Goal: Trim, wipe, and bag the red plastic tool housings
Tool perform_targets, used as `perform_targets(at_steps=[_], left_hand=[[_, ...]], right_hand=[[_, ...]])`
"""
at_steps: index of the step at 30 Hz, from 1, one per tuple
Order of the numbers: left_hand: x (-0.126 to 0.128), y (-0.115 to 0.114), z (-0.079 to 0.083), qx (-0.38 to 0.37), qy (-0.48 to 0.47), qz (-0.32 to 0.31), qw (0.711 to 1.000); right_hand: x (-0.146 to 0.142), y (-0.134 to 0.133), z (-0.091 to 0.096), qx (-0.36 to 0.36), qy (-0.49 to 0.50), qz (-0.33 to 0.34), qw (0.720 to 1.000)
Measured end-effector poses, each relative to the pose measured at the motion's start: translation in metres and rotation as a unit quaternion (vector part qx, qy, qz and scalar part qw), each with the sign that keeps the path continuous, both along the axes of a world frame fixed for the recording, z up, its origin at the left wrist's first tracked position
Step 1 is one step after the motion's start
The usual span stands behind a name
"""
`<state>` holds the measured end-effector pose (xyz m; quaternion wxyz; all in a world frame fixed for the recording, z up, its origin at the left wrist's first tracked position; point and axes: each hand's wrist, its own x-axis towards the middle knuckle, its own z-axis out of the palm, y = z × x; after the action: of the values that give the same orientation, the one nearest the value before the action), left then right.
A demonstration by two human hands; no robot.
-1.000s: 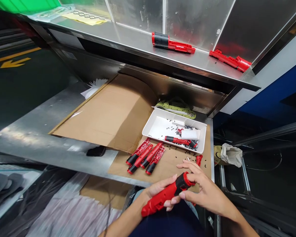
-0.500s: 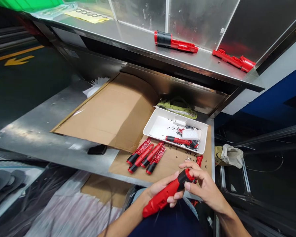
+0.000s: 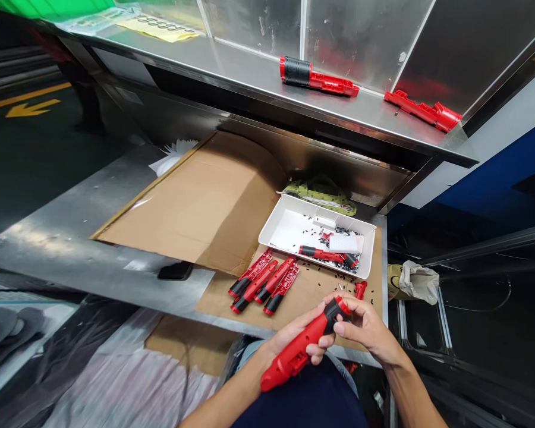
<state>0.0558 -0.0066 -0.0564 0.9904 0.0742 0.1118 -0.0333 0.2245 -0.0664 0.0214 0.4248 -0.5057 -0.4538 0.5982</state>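
A red plastic tool housing with a black collar (image 3: 296, 351) lies slantwise across my lap, its collar end up and to the right. My left hand (image 3: 301, 330) wraps round it from beneath, fingertips showing along its lower side. At the collar's red rim, my right hand (image 3: 365, 327) grips with thumb and fingers; what the fingers cover there is hidden. Just beyond my hands, several red and black housing halves (image 3: 265, 282) lie side by side on a brown cardboard sheet (image 3: 218, 297). A small red part (image 3: 361, 289) rests behind my right hand.
A white tray (image 3: 271, 238) holds small black pieces, some scattered outside it, and more housings. A large cardboard piece (image 3: 205, 202) lies left. On the steel shelf above sit a red-black housing (image 3: 318, 77) and a red one (image 3: 423, 110). A dark phone-like object (image 3: 175, 271) is partly covered.
My right hand's fingers have closed down over the collar end, where they were more raised before. The housing has shifted slightly right. A dark leg-like shape now shows at the far left.
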Motion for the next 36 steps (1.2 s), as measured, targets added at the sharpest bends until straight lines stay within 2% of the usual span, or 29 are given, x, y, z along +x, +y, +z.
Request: perform_targets(at_steps=[3,8,11,14,19,23,28,31,36], left_hand=[[0.000,0.000,-0.002,-0.001,-0.003,0.014,1.000],[0.000,-0.002,0.006,0.004,0.002,0.031,1.000],[-0.001,-0.002,0.011,0.030,0.021,0.025,0.999],[-0.004,-0.003,0.013,0.069,0.040,0.013,0.997],[-0.004,-0.002,0.014,0.092,0.040,0.014,0.995],[-0.001,0.000,0.015,0.101,0.042,0.011,0.994],[-0.002,0.001,0.020,0.103,0.044,0.017,0.994],[-0.003,0.001,0.021,0.101,0.029,0.011,0.994],[-0.004,0.000,0.015,0.090,0.023,-0.001,0.996]], right_hand=[[0.002,-0.002,-0.001,-0.001,-0.016,-0.003,1.000],[0.002,-0.006,-0.002,0.002,-0.029,-0.026,0.999],[0.003,-0.005,0.006,-0.004,-0.039,0.004,0.999],[0.002,-0.004,0.018,-0.004,-0.097,0.031,0.995],[-0.004,-0.005,0.024,0.037,-0.166,0.006,0.985],[-0.004,-0.006,0.021,0.038,-0.155,-0.015,0.987],[0.004,-0.005,0.018,-0.005,-0.083,-0.011,0.997],[0.008,-0.005,0.020,-0.018,-0.110,-0.008,0.994],[0.007,-0.006,0.028,0.008,-0.176,0.016,0.984]])
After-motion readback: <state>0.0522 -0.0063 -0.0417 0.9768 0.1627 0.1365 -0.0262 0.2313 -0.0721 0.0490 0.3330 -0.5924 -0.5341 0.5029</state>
